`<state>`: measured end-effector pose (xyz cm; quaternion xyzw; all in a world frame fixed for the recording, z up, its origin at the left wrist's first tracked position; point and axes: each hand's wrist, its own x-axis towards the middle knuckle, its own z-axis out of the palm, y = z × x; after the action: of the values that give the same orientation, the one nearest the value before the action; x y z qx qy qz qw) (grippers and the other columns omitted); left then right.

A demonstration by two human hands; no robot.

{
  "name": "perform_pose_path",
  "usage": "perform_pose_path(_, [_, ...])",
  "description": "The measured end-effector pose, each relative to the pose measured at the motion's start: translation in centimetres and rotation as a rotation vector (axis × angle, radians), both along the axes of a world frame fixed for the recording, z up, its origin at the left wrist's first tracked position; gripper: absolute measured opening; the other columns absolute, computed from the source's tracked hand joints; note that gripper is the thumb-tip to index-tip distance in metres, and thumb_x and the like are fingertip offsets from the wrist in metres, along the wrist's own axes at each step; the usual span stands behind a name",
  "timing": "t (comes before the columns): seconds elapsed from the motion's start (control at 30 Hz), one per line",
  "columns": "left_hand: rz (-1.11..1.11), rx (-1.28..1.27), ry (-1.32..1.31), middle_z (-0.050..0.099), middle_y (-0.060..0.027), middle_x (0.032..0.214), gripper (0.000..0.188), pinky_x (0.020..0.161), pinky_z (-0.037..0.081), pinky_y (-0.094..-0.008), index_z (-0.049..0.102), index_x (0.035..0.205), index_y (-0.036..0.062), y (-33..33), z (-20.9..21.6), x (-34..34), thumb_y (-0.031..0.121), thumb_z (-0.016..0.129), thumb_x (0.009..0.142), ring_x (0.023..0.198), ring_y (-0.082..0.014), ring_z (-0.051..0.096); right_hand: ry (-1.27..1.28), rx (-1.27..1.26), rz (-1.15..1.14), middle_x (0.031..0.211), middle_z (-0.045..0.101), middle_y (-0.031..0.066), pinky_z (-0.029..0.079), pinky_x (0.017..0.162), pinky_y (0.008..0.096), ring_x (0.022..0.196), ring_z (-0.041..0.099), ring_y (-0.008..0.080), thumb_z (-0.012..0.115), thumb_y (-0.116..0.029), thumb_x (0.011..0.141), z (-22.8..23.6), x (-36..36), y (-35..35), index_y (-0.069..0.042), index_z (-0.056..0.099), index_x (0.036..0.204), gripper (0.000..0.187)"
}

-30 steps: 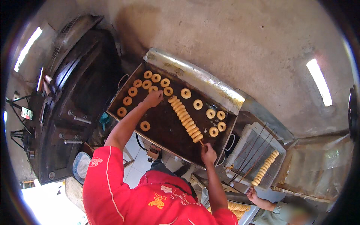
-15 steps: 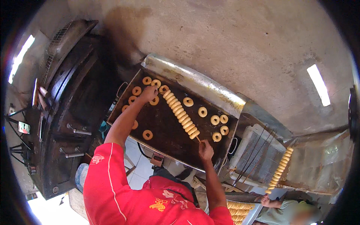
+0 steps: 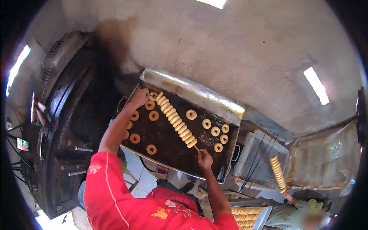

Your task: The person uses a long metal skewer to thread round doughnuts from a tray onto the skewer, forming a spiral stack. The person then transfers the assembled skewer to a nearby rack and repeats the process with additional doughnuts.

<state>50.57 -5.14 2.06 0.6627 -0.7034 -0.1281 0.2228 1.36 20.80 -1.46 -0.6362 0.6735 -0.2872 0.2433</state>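
My right hand (image 3: 205, 159) is closed around the near end of a thin stick (image 3: 196, 148). A long row of pale golden dough rings (image 3: 177, 122) is threaded on that stick, slanting over a large dark rectangular pan (image 3: 168, 142). At the pan's far left corner my left hand (image 3: 140, 97) has its fingers closed, right beside a loose dough ring (image 3: 153, 96). What those fingers hold is too small to make out. Several more loose rings lie in the pan, some along its left side and a group at the right, including one ring (image 3: 206, 123).
A shiny metal guard (image 3: 191, 92) runs along the pan's far edge. Left stands a dark oven (image 3: 80, 111) with metal handles. To the right, long rods (image 3: 257, 161) lie over a pale crate (image 3: 283, 153). Another person holds a ring-loaded stick (image 3: 277, 173) near a tray (image 3: 265, 214) of rings.
Both hands and the threaded row appear shifted slightly left as the view moved. My left hand sits nearer the pan's corner. The other person's loaded stick has swung more upright.
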Motion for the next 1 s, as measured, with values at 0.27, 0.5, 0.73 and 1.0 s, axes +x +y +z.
perform_pose_path(0.27, [0.16,-0.468,0.064,0.071,-0.0215,0.092,0.011,0.077,0.055,-0.0496,0.066,0.1,0.0024,9.2,21.0,-4.0,0.013,0.063,0.099,0.09,-0.0437,0.069,-0.257,-0.185,-0.161,0.072,0.06,0.0044,0.048,0.062,0.0301,0.064,0.052,0.0091,0.075,-0.021,0.097,1.3,5.3,-2.9,-0.005,0.062,0.088,0.022])
perform_pose_path(0.5, [0.306,-0.498,0.19,0.069,-0.0143,0.087,0.014,0.073,0.052,-0.0355,0.066,0.105,-0.0004,20.2,22.9,-0.9,0.013,0.062,0.105,0.076,-0.0235,0.066,-0.186,-0.122,-0.141,0.072,0.069,0.011,0.053,0.06,0.0462,0.068,0.072,0.035,0.073,-0.032,0.097,12.4,7.3,-0.1,-0.01,0.061,0.091,0.025])
perform_pose_path(0.73, [0.251,-0.178,0.483,0.069,-0.0071,0.09,0.017,0.076,0.05,-0.0323,0.064,0.103,-0.0025,24.4,10.9,-6.3,0.013,0.059,0.107,0.082,-0.0151,0.061,-0.03,0.044,-0.289,0.076,0.072,0.0086,0.056,0.065,0.044,0.072,0.073,0.0315,0.075,-0.042,0.095,0.2,2.6,6.6,-0.013,0.067,0.093,0.03])
perform_pose_path(1.0, [0.066,-0.267,0.807,0.066,-0.0056,0.103,0.017,0.09,0.047,-0.0316,0.064,0.109,-0.002,20.6,13.5,-21.1,0.01,0.052,0.11,0.096,-0.0148,0.058,-0.471,-0.063,-0.358,0.077,0.066,0.0066,0.051,0.063,0.0362,0.069,0.063,0.0138,0.074,-0.026,0.099,1.3,-1.6,9.8,-0.003,0.068,0.092,0.025])
